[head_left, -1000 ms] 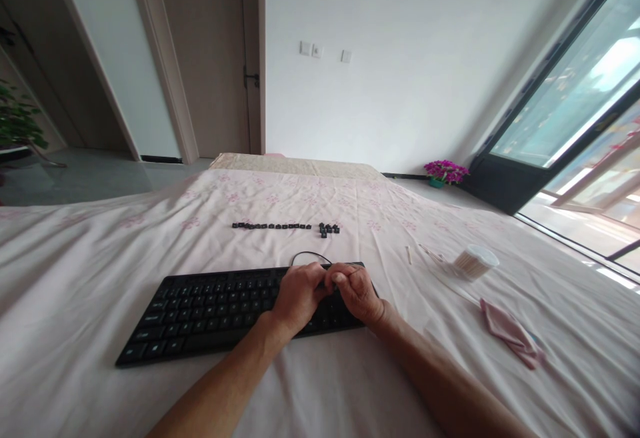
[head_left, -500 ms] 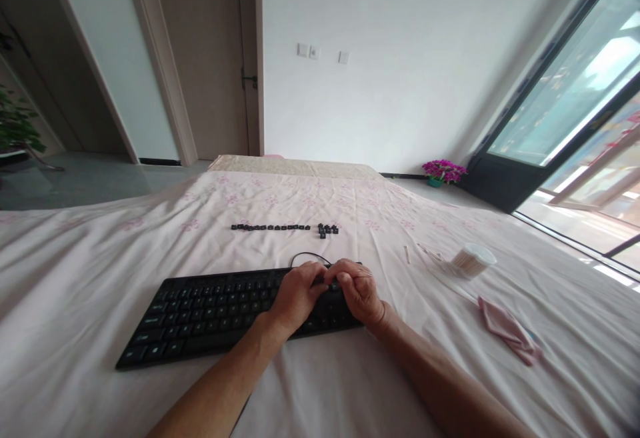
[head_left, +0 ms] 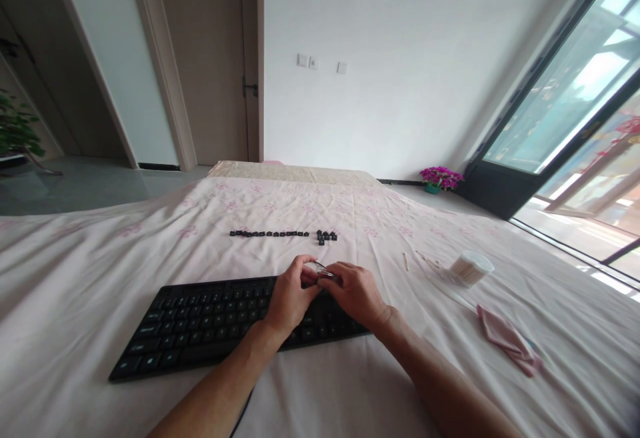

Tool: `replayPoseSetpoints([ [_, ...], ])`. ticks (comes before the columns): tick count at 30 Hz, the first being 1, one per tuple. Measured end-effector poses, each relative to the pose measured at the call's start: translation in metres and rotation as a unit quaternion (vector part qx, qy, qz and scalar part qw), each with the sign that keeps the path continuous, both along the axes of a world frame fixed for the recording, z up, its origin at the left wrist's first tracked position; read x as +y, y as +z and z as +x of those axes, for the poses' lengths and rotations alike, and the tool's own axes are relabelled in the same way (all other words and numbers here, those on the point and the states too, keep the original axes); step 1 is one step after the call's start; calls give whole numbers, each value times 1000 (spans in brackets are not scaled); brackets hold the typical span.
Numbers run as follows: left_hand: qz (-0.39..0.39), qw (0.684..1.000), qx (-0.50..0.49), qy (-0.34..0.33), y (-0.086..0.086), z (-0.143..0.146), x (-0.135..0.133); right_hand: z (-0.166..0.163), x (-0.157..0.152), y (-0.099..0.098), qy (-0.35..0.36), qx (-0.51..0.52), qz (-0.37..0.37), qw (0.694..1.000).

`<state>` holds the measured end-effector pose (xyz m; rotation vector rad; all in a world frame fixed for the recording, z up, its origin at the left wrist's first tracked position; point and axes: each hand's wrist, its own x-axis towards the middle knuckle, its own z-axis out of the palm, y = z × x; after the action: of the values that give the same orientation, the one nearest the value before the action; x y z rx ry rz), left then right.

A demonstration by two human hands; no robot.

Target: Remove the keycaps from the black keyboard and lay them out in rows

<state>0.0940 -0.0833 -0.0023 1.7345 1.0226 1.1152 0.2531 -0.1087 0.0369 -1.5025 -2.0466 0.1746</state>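
Note:
A black keyboard (head_left: 200, 321) lies slantwise on the pink-and-white cloth, its right part covered by my hands. My left hand (head_left: 293, 295) is over the keyboard's back edge, thumb and fingers curled together; what they pinch is hidden. Meeting it fingertip to fingertip, my right hand (head_left: 357, 291) is closed on a thin shiny metal tool (head_left: 326, 272), too small to name surely. Beyond the keyboard, small black keycaps (head_left: 270, 233) stand in a row, and a small cluster of keycaps (head_left: 326, 237) sits to their right.
At the right are a clear round tub of cotton swabs (head_left: 470, 268), several loose swabs (head_left: 427, 259) and a folded pink cloth (head_left: 509, 339). Part of a black cable (head_left: 243, 415) shows beside my left forearm. A flower pot (head_left: 441, 180) stands by the glass door.
My fingers have shifted, and the thin metal tool now shows between my hands. My right hand has turned flatter. The view has tilted up slightly.

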Motion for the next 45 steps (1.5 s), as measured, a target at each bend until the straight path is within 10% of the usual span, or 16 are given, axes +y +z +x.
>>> replayPoseSetpoints([
  [12,8,1000,0,8,1,0,0,10,13,-5,17,89,-92,992],
  [25,48,997,56,-33,4,1,0,61,115,-24,-139,-19,-67,988],
  [45,79,993,88,-25,3,0,1,56,122,-36,-134,37,-65,988],
])
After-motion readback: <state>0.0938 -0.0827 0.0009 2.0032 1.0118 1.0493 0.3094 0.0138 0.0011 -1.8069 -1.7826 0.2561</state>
